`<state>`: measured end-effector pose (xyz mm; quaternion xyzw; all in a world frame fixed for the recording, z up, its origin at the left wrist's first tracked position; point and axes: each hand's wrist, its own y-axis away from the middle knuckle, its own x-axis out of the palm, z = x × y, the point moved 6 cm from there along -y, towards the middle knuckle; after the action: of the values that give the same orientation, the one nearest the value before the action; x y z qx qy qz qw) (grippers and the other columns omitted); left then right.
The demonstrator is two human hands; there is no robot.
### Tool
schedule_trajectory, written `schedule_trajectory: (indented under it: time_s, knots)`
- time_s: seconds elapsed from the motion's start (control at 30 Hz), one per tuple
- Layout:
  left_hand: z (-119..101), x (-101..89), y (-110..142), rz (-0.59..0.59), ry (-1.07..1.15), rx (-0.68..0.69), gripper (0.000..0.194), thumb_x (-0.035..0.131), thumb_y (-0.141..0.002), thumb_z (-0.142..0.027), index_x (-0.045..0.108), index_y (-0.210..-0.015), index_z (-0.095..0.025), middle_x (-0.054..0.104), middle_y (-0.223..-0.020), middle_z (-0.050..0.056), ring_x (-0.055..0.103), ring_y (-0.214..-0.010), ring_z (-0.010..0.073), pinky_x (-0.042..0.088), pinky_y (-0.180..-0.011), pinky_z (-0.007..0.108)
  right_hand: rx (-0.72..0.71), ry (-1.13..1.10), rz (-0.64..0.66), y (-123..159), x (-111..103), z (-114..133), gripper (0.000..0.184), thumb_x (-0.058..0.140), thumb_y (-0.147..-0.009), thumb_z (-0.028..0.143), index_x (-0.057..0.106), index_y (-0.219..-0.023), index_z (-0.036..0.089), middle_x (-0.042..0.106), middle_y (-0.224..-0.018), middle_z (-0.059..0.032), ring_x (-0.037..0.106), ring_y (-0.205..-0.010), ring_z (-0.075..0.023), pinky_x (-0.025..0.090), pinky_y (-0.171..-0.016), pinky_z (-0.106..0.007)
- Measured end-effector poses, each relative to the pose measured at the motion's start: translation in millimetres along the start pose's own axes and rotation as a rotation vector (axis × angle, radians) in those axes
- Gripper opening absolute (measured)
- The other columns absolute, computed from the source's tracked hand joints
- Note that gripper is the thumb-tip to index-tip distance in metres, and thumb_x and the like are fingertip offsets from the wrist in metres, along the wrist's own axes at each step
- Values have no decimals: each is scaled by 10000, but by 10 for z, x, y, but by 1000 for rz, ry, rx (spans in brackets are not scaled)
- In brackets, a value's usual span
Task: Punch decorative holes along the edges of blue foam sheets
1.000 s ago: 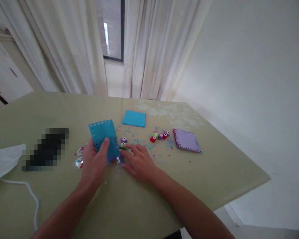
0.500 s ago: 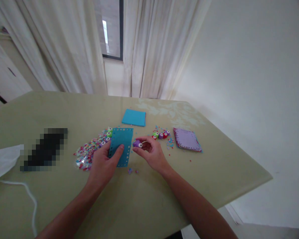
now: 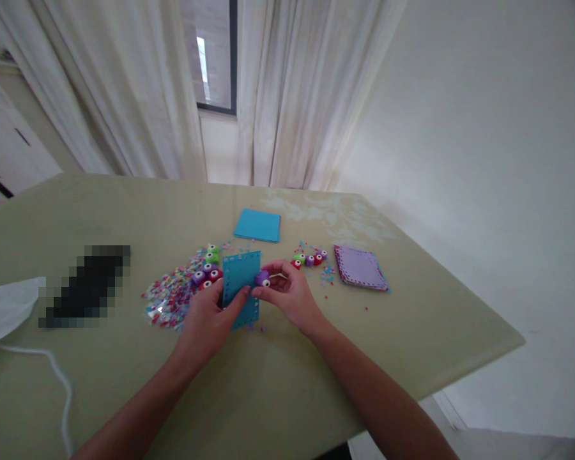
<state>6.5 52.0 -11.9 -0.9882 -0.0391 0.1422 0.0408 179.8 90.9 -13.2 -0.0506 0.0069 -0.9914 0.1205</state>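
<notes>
Blue card [image 3: 242, 271]: it is in the left hand [image 3: 204, 326], standing almost upright, and I can see small holes along its edges.
Left hand: it is closed around the card, the thumb pressing the near face, the other fingers going behind.
Right hand [image 3: 291, 295]: it pinches a purple punch [image 3: 262, 279] with a round white eye.
Purple punch: it is at the right edge of the card, near the left thumb; from my distant place I cannot tell if the paper is inside it.
Loose punches [image 3: 211, 258]: green, purple and red ones gather just beyond the left hand.
Confetti pile [image 3: 165, 294]: it spreads to the left of the left hand, in many colours.
Punch row [image 3: 309, 261]: it lies just beyond the right hand.
Lilac card stack [image 3: 360, 268]: it is to the right of the right hand, well apart, with holes around the border.
Blue card stack [image 3: 257, 225]: it lies flat, farther beyond both hands.
Dark item [image 3: 89, 287]: it is well left of the left hand; for me it is too pixelated to name.
</notes>
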Motion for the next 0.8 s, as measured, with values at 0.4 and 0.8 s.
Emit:
schedule_trajectory:
  time_s: [0.4,0.8]
  knots:
    - [44,42,1,21,150,-40,461,713,-884,-599,746,-1083,-184,757,-875,36,661,-679,198,581,-609,305,215,-270,-25,10,6,-113,461,997,-586,445,776,-907,197,736,-858,-2,593,-744,-134,434,-713,-283]
    - [33,-8,-31,21,46,-56,425,761,-806,-609,785,-887,-193,696,-677,12,595,-551,185,495,-499,283,272,-298,-1,25,38,-132,473,1001,-589,474,756,-862,175,663,-758,27,499,-667,-107,346,-660,-275]
